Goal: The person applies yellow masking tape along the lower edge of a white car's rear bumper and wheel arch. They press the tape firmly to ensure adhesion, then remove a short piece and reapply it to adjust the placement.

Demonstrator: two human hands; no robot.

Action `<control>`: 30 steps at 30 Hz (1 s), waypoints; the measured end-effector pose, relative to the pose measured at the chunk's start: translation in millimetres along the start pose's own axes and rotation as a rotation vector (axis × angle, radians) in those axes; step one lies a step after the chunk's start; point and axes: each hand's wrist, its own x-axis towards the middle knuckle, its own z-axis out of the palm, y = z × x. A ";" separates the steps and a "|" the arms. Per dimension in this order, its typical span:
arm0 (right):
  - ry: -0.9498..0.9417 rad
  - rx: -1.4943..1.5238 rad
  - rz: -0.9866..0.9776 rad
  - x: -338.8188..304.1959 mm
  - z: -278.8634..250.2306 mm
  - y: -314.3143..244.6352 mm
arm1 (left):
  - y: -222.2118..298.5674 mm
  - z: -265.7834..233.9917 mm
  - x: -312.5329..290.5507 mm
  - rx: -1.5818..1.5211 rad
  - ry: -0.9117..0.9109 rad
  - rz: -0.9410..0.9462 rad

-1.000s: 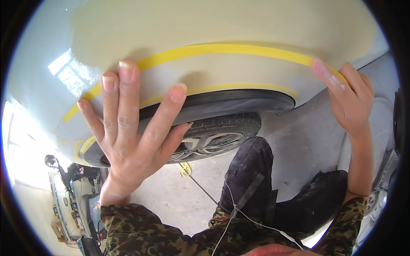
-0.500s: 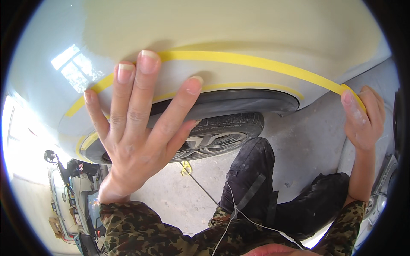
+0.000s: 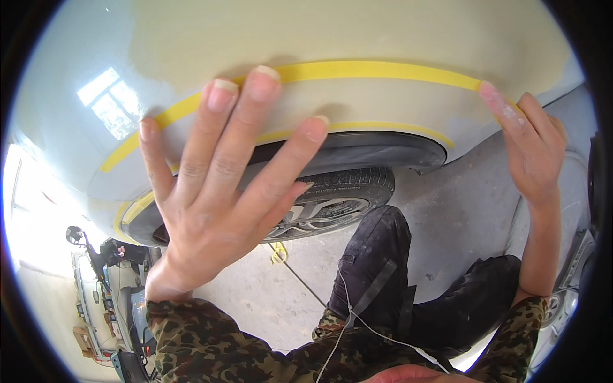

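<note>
A strip of yellow masking tape (image 3: 377,69) arches across the pale car body panel (image 3: 357,29), above the wheel arch. My left hand (image 3: 217,191) is open, fingers spread, with its fingertips along the tape on the left part of the curve. At the right end of the strip, my right hand (image 3: 533,147) is closed on the tape, index finger or thumb at its edge; the piece inside the hand is mostly hidden. A second, thinner line of yellow tape (image 3: 396,127) follows the wheel arch lip, partly covered by my left hand.
Below the arch is a tyre with a spoked wheel (image 3: 329,209). My bent knee (image 3: 377,255) is close to it. A crumpled yellow tape scrap (image 3: 278,253) and a dark cord lie on the grey floor (image 3: 447,210). Equipment (image 3: 108,287) stands at lower left; a white cable hangs before me.
My right hand has moved up and left, bringing the tape's right part higher on the panel. My left hand has slid right and slightly up along the strip.
</note>
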 end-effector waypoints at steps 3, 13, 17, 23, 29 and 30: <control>-0.016 0.012 0.001 -1.2 0.8 -1.0 | 3.1 5.3 3.5 -0.008 0.019 0.048; -0.011 0.026 0.033 0.7 6.2 -3.2 | -1.0 9.0 -9.0 -0.116 0.091 0.047; -0.001 0.028 0.045 0.8 8.3 -4.6 | 1.2 6.9 -8.3 -0.062 0.072 0.011; -0.005 0.014 0.048 0.5 7.4 -4.3 | 9.4 0.7 4.6 -0.019 0.013 0.021; -0.023 -0.001 0.039 -0.6 6.3 -4.5 | 14.9 4.8 14.5 -0.018 0.014 0.047; -0.017 0.007 0.040 -0.5 6.8 -4.5 | 15.5 4.9 15.1 -0.025 0.004 0.039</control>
